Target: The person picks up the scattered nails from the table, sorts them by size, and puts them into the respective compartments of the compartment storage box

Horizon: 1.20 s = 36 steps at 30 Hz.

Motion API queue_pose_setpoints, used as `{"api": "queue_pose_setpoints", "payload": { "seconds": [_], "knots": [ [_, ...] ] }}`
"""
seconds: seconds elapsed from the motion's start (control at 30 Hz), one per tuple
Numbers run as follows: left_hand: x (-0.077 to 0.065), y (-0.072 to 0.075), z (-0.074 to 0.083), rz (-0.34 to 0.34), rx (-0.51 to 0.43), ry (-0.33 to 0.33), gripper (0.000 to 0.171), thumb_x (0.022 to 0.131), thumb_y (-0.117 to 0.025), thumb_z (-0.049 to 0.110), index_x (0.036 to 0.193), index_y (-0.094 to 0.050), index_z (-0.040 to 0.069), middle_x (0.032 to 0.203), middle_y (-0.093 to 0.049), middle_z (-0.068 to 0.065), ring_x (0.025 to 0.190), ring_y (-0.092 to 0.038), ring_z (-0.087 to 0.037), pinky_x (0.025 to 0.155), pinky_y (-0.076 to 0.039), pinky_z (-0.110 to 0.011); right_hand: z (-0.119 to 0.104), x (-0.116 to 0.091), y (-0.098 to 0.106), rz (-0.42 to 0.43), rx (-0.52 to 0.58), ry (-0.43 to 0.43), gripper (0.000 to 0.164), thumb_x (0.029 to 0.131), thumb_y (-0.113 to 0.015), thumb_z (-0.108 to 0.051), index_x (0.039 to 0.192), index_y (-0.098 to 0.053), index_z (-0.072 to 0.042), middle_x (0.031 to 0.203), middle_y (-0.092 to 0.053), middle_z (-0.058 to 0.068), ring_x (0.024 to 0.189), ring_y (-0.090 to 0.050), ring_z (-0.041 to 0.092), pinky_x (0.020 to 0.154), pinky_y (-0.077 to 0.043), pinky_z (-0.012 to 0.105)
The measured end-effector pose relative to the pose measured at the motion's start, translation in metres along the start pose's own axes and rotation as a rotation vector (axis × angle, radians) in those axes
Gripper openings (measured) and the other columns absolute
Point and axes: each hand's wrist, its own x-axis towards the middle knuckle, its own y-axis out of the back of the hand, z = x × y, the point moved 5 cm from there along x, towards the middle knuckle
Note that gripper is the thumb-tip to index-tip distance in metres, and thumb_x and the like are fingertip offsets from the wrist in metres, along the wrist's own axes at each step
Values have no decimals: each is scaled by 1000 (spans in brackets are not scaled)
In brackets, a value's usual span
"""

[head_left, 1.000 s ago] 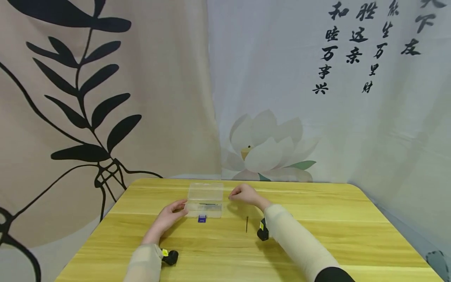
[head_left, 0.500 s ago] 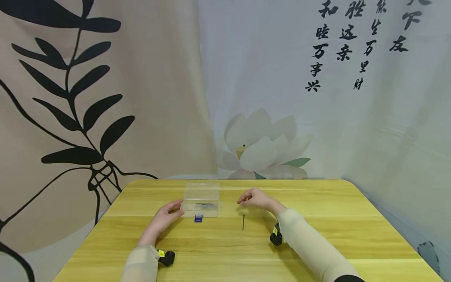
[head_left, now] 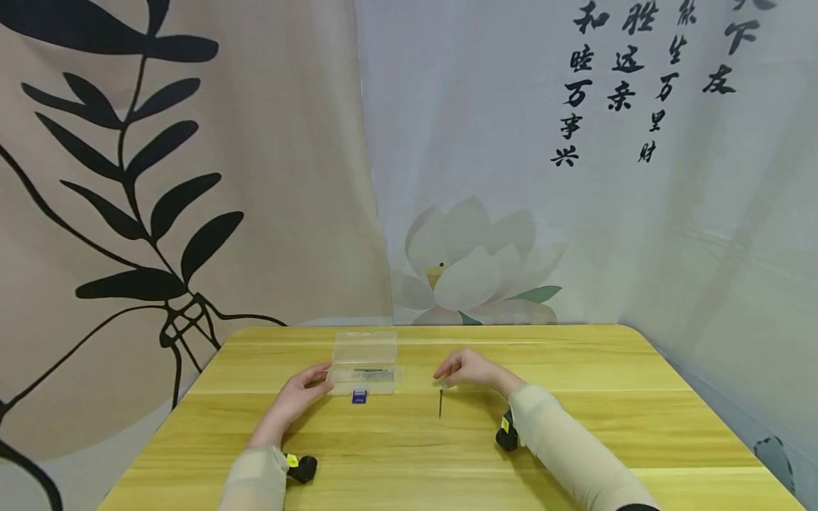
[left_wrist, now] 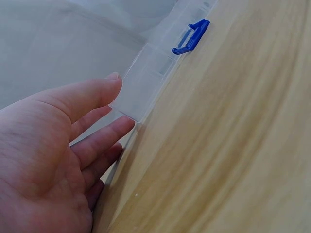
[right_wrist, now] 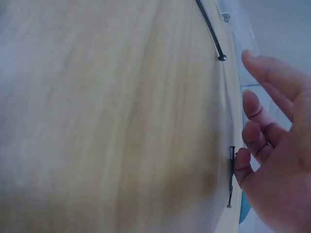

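A clear plastic box (head_left: 364,356) stands at the back of the table, its lid raised, with a few thin dark pieces (head_left: 371,370) inside. The fingertips and thumb of my left hand (head_left: 305,394) touch the box's left end, fingers nearly straight. A blue latch (left_wrist: 192,38) is on its front. My right hand (head_left: 471,369) hovers right at the far end of a long thin dark rod (head_left: 440,404) with a rounded head, its fingers loosely bent and holding nothing. In the right wrist view, more thin dark screw-like metal (right_wrist: 231,174) lies beside the little finger.
The wooden table (head_left: 396,454) reaches back to a printed cloth backdrop (head_left: 307,213). Each wrist wears a small black camera, on the left (head_left: 302,468) and on the right (head_left: 507,434).
My right hand has moved away from the box, rightward and nearer, to the rod's far end, and its fingers have loosened. My left hand stays at the box. The head view has shifted slightly.
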Motion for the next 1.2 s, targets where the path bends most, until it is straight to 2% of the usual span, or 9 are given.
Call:
{"api": "queue_pose_setpoints", "payload": {
  "seconds": [0.3,0.6,0.9,1.2],
  "knots": [
    [1,0,0,-1,-11,4,54,96,-63,21,144,-46,4,135,-51,-24,126,-44,-40,105,-32,-56,-25,-10,-1,-4,6,27,17,82,-71,4,100,-73,7,98,-63,20,83,-55,21,71,-45,28],
    [1,0,-1,-2,-4,2,53,96,-63,21,144,-46,5,135,-52,-23,127,-44,-39,105,-32,-57,2,-4,-3,-14,-87,10,16,79,-79,-7,95,-79,-10,91,-59,0,86,-50,17,77,-43,33],
    [0,-2,-1,0,-23,9,53,96,-63,20,144,-46,4,136,-50,-24,127,-44,-40,105,-31,-56,4,-4,-5,-51,-107,22,17,79,-78,-8,95,-79,-12,91,-54,0,84,-42,17,74,-38,32],
    [0,-2,-2,2,-21,6,53,96,-63,20,144,-45,5,137,-50,-24,128,-43,-39,105,-31,-56,1,-4,-6,-65,-82,23,15,80,-78,-7,94,-79,-10,92,-53,1,87,-41,18,78,-37,34]
  ]
}}
